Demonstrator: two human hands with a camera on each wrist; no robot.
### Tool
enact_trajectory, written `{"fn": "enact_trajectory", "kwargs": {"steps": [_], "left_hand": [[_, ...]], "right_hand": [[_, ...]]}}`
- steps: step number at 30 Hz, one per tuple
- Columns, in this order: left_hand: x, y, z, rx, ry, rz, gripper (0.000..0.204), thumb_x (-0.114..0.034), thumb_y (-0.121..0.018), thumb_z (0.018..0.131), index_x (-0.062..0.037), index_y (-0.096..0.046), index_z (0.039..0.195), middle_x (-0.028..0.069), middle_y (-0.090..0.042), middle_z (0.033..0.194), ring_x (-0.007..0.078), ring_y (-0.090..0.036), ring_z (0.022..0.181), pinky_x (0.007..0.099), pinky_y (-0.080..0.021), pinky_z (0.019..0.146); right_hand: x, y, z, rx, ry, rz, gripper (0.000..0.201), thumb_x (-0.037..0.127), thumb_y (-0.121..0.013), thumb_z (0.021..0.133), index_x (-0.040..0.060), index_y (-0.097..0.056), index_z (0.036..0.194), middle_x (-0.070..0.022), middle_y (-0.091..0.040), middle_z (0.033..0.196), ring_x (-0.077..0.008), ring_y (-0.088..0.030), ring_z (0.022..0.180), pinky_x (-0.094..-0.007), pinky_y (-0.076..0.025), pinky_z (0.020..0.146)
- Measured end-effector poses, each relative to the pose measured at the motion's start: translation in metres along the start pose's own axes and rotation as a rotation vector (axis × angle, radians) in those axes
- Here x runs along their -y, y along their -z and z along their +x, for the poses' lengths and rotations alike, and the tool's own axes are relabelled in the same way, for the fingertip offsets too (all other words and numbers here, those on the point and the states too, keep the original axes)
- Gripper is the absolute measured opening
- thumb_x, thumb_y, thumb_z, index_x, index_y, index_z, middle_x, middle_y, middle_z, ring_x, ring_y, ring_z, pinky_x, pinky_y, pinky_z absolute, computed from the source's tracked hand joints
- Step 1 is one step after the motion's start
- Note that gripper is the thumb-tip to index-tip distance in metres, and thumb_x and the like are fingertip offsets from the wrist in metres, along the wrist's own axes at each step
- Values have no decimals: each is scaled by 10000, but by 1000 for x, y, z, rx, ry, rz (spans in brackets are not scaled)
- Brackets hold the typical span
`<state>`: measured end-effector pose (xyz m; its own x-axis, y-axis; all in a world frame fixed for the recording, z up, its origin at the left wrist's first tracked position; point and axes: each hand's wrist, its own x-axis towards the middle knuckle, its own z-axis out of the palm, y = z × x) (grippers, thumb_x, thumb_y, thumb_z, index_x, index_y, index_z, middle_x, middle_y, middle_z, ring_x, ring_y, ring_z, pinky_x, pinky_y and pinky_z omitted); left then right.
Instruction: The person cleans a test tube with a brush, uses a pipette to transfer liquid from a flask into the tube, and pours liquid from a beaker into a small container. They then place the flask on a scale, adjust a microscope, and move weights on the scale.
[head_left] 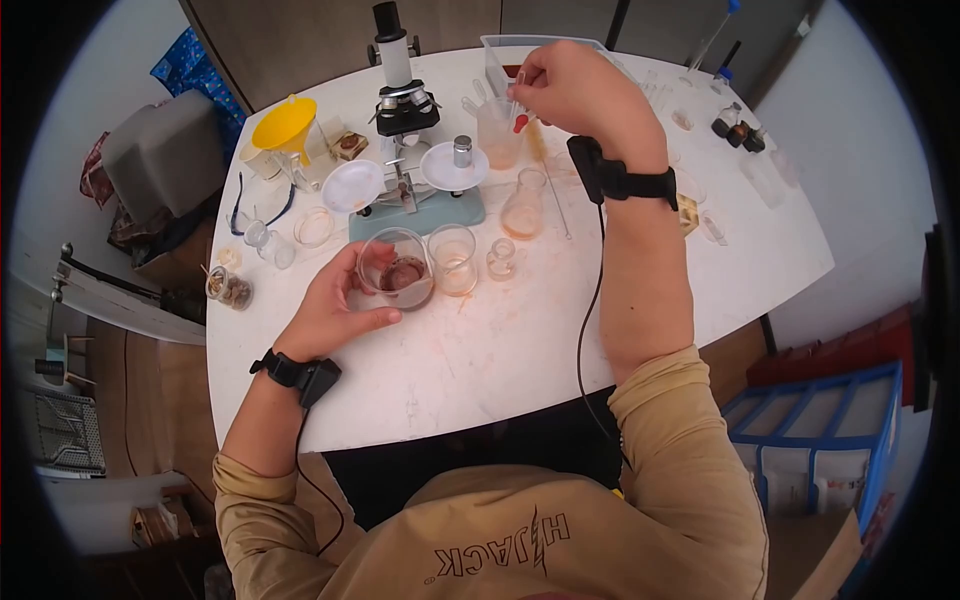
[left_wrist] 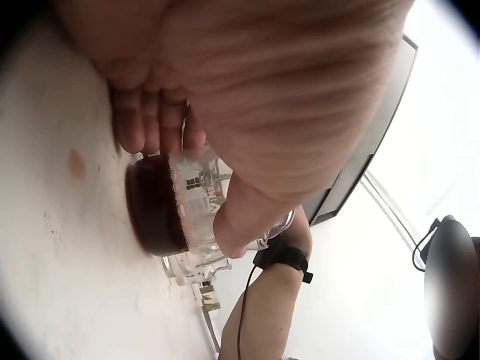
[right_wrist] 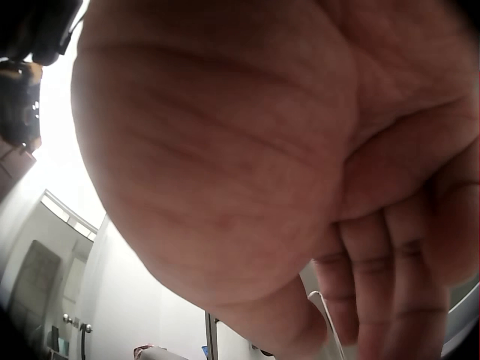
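My left hand curls round the side of a glass beaker standing on the table, fingers on the far side and thumb on the near side. Dark red-brown liquid fills its lower part. Over at the back, my right hand pinches a thin clear stick between thumb and fingertips, above a cloudy plastic beaker. A red dropper bulb shows just below the fingers. In the right wrist view the palm covers most of what the fingers hold.
Beside the left beaker stand a smaller beaker, a tiny bottle and a conical flask. Behind them are a balance and a microscope. A yellow funnel stands left; a clear tray lies at the back.
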<state>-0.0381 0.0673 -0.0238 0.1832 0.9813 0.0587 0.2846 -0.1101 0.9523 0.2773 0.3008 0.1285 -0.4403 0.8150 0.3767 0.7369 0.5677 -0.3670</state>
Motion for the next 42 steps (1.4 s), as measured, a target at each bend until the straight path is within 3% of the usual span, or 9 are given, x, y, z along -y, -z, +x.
{"fn": "enact_trajectory", "kwargs": {"steps": [8, 10, 13, 15, 19, 24, 32, 34, 42], "left_hand": [[-12, -7, 2, -2, 11, 80, 900, -73, -958, 836, -48, -552, 1639, 92, -663, 1569, 219, -572, 1521, 395, -413, 1297], [2, -6, 3, 21, -67, 103, 967, -181, -990, 860, -129, -517, 1702, 24, -694, 1569, 127, -635, 1375, 305, -477, 1028], [10, -7, 4, 18, -76, 58, 940, -185, -991, 863, -128, -538, 1685, 15, -703, 1557, 119, -639, 1363, 304, -474, 1019], [5, -7, 3, 14, -53, 57, 930, -190, -992, 863, -129, -547, 1678, 13, -703, 1558, 119, -642, 1357, 305, -475, 1016], [-4, -8, 0, 10, -41, 113, 916, -206, -996, 863, -129, -562, 1666, 14, -706, 1555, 125, -650, 1343, 309, -481, 1011], [-7, -9, -2, 3, -51, 152, 913, -223, -993, 871, -130, -560, 1669, 21, -711, 1554, 130, -659, 1337, 312, -484, 1012], [-11, -9, -2, 18, -11, 83, 862, -231, -990, 880, -109, -589, 1633, 13, -731, 1519, 122, -670, 1321, 309, -492, 1002], [-12, -10, -2, 8, -4, 110, 822, -91, -950, 887, -99, -570, 1617, 22, -752, 1485, 147, -694, 1378, 330, -499, 1091], [-11, -10, -2, -35, -45, 9, 790, -30, -957, 853, -68, -604, 1558, 65, -708, 1481, 200, -689, 1386, 367, -551, 1147]], "right_hand": [[13, 26, -13, -31, -32, 25, 264, 270, -839, 958, 15, -859, 1024, -183, -820, 888, -330, -785, 803, -424, -621, 770], [19, 32, -21, -32, -39, 34, 275, 275, -837, 963, 10, -857, 1035, -184, -818, 886, -323, -782, 795, -417, -620, 767], [26, 39, -28, -81, 23, 95, 296, 282, -835, 970, 2, -852, 1061, -163, -816, 865, -299, -782, 787, -408, -618, 756], [31, 39, -30, -75, 71, 170, 270, 217, -821, 1014, -39, -815, 1102, -81, -815, 871, -134, -744, 757, -286, -579, 705], [50, 37, -49, -51, 44, 322, 278, 254, -836, 997, -18, -834, 1050, -100, -805, 836, -177, -763, 769, -334, -587, 699], [48, 7, -83, 94, 215, 576, 205, 205, -881, 1001, 10, -823, 1024, -38, -797, 861, -93, -707, 759, -274, -549, 678], [34, -42, -116, 159, 384, 574, 529, 245, -1018, 845, 56, -785, 1280, -67, -832, 1181, -189, -758, 1075, -345, -572, 944], [31, -52, -118, 146, 417, 625, 640, 272, -1041, 812, 51, -758, 1342, -80, -821, 1256, -221, -755, 1131, -381, -576, 977], [19, -61, -124, 227, 352, 724, 726, 235, -1055, 797, 9, -722, 1401, -133, -807, 1273, -252, -769, 1184, -392, -607, 1078]]}}
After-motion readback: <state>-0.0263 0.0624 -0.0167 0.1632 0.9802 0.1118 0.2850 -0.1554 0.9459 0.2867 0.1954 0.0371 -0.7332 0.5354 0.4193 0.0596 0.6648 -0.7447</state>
